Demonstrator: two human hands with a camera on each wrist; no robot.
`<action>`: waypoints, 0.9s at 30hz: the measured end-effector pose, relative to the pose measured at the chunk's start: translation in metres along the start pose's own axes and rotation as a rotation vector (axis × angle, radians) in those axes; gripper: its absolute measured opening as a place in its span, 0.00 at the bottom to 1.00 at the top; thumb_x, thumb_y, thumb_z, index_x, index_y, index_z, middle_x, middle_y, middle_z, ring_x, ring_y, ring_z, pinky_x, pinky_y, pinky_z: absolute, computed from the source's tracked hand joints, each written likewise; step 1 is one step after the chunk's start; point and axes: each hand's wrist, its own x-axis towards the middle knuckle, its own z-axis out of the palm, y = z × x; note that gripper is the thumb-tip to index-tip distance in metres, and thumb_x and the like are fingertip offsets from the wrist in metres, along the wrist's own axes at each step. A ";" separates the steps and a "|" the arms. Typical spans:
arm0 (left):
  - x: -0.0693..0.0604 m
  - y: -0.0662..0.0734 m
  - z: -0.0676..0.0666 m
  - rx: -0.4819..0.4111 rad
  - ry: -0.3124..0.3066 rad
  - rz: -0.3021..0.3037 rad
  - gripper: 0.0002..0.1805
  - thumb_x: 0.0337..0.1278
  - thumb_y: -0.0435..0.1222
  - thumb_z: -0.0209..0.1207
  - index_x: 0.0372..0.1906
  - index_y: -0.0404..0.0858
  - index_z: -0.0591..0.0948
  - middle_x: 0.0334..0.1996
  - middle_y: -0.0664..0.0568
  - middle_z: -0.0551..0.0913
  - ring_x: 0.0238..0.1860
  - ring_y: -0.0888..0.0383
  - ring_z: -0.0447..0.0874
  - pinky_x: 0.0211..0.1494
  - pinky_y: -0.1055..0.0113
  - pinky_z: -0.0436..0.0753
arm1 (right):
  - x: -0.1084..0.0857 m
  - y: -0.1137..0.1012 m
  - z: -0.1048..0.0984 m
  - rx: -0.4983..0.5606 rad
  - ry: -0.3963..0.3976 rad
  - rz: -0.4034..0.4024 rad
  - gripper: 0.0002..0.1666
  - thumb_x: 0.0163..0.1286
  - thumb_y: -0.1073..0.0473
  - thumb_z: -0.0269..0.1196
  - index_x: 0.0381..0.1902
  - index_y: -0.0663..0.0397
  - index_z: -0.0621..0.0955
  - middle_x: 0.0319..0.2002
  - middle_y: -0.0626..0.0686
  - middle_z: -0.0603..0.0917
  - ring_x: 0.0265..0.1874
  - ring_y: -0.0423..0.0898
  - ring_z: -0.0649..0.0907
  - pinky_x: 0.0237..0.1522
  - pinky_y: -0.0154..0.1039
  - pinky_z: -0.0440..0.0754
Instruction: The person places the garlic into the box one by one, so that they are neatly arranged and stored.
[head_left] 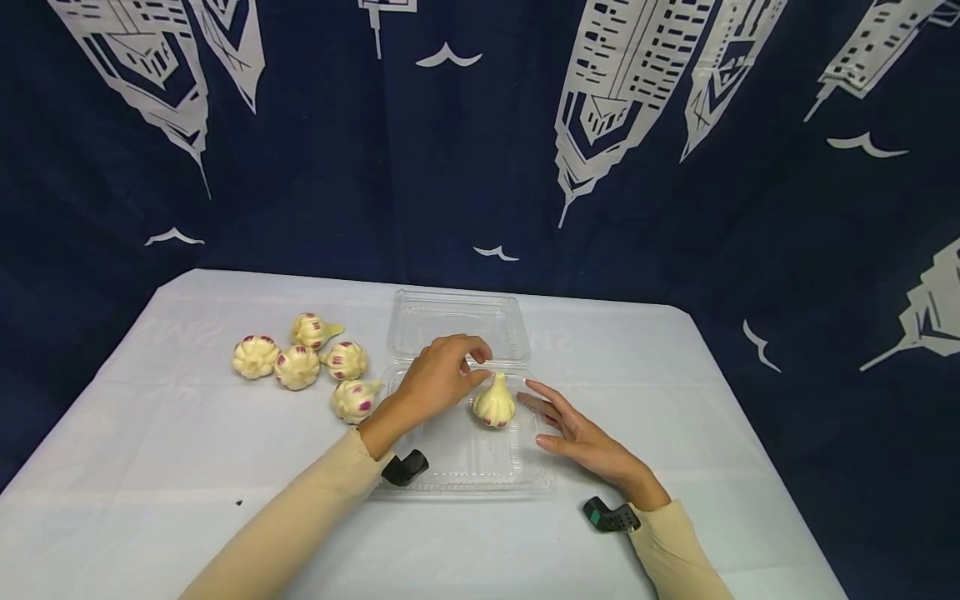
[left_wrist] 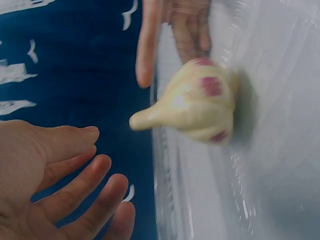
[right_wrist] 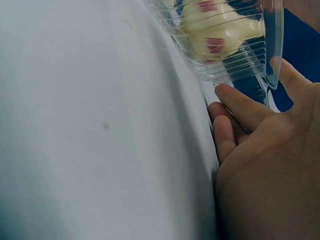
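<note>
One pale garlic bulb (head_left: 494, 405) with purple patches sits inside a clear plastic clamshell container (head_left: 465, 475), its stem pointing away in the head view. My left hand (head_left: 442, 371) hovers above the container, left of the bulb. In the left wrist view a gap separates its loosely bent fingers from the garlic stem. My right hand (head_left: 577, 437) is at the container's right side, fingers extended. Through the ribbed wall, the right wrist view shows the bulb (right_wrist: 215, 30) close by; whether those fingers touch the plastic, I cannot tell. Neither hand holds anything.
Several more garlic bulbs (head_left: 297, 367) lie grouped on the white tabletop (head_left: 187, 450), left of the container. The container's lid (head_left: 460, 323) is folded back on the far side. A dark blue curtain (head_left: 450, 167) with white building prints hangs behind the table.
</note>
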 end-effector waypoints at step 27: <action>-0.101 -0.106 -0.074 -0.153 0.087 -0.138 0.15 0.63 0.37 0.66 0.54 0.39 0.83 0.54 0.47 0.82 0.52 0.47 0.79 0.50 0.49 0.77 | 0.000 0.002 -0.001 -0.015 -0.001 -0.013 0.45 0.77 0.64 0.55 0.81 0.41 0.46 0.80 0.62 0.50 0.78 0.64 0.44 0.67 0.21 0.59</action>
